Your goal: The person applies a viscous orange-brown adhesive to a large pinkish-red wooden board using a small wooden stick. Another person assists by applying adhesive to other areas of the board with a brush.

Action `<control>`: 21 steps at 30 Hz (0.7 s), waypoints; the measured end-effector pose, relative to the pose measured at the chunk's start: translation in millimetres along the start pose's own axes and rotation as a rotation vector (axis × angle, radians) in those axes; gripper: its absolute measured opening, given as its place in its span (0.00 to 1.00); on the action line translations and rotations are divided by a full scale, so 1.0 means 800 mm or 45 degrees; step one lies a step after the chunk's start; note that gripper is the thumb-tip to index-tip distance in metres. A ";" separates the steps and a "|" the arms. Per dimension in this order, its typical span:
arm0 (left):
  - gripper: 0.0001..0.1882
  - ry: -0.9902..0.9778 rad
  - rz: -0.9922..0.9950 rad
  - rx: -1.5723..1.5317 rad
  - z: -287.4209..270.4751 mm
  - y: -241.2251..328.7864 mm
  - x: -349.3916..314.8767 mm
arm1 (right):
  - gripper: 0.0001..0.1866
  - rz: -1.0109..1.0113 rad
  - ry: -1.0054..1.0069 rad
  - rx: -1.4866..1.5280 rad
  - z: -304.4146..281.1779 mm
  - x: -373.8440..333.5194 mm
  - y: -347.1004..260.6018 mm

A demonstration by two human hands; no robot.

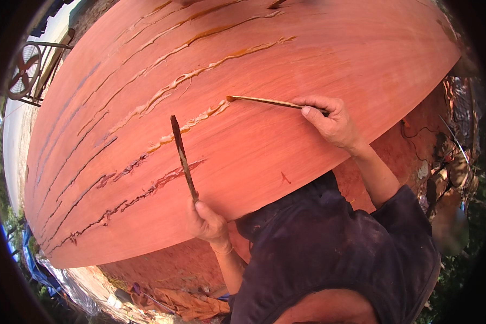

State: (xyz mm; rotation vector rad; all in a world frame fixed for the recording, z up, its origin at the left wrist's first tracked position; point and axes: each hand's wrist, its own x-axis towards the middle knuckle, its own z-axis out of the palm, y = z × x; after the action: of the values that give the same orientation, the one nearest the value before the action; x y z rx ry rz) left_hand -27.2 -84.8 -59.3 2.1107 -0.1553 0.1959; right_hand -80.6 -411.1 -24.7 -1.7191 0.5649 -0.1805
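A huge reddish wooden slab point(264, 135) fills most of the view, its face crossed by long cracks. My right hand point(332, 120) pinches a slim wooden stick point(270, 101), whose amber-smeared tip touches the upper end of a crack lined with glossy tan filler point(208, 114). Closed around the lower end of a dark-stained flat stick point(183, 156) is my left hand point(207, 222). That stick points up and away over the slab, crossing in front of the same crack. Whether it touches the wood, I cannot tell.
A fan point(25, 70) in a metal frame stands beyond the slab's far left. Reddish ground point(167, 270) lies along the near edge, with a crumpled orange-brown cloth point(186, 303). Blue sheeting point(35, 264) is at lower left, and cluttered objects with cables point(451, 156) sit at right.
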 end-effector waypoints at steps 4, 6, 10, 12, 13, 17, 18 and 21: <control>0.15 0.007 -0.019 -0.027 0.002 0.003 0.000 | 0.11 -0.249 0.027 -0.242 -0.004 -0.003 0.003; 0.15 0.037 -0.010 -0.035 0.005 0.005 0.001 | 0.11 -0.363 0.069 -0.321 -0.006 -0.005 0.005; 0.15 0.080 0.013 -0.028 0.008 0.006 0.001 | 0.12 -0.503 0.073 -0.444 -0.011 -0.012 0.012; 0.15 0.057 0.009 -0.048 0.007 0.005 0.001 | 0.13 -0.593 0.069 -0.520 -0.013 -0.015 0.017; 0.15 0.049 -0.008 -0.052 0.006 0.005 0.001 | 0.13 -0.627 0.064 -0.554 -0.015 -0.016 0.019; 0.15 0.027 0.049 -0.016 0.004 0.003 0.004 | 0.12 -0.519 0.176 -0.513 -0.019 -0.026 0.020; 0.15 0.029 0.058 -0.025 0.005 0.003 0.003 | 0.12 -0.485 0.202 -0.501 -0.021 -0.029 0.018; 0.15 0.028 0.058 -0.030 0.004 0.005 0.001 | 0.11 -0.454 0.235 -0.442 -0.021 -0.032 0.011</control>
State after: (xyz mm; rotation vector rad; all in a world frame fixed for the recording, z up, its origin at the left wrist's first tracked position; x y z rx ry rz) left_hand -26.6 -89.8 -57.9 2.0821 -0.1923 0.2431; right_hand -112.5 -414.9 -24.3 -2.1503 0.4359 -0.5240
